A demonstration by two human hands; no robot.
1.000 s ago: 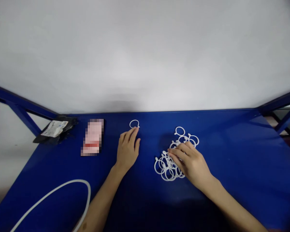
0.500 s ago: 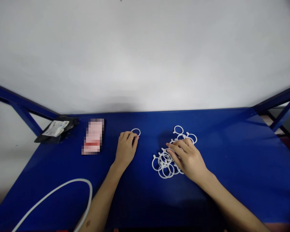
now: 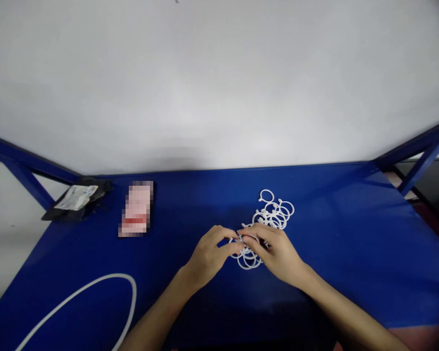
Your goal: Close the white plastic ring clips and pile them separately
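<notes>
White curtain rings [image 3: 249, 263], each with a small eyelet, lie in a loose heap on the blue table [image 3: 190, 200]. Over the near part of the heap, my left hand [image 3: 214, 251] and my right hand [image 3: 274, 246] meet almost fingertip to fingertip. The thumb and fingers of both hands are pinched around a white curtain ring among the others; the fingers partly hide it. More rings [image 3: 267, 196] spread out beyond my right hand, toward the back of the table.
A pink, blurred-out flat item [image 3: 136, 209] lies left of centre. Behind it to the left is a black plastic bag with a white label [image 3: 76, 197]. A white cable-like loop [image 3: 124, 276] curves at front left. Blue frame bars [image 3: 32, 180] rise at the sides, before a pale wall.
My left hand has moved right and nearer, to the heap. The lone ring beside it is gone from its spot. My right hand has shifted slightly left and nearer, now pinching.
</notes>
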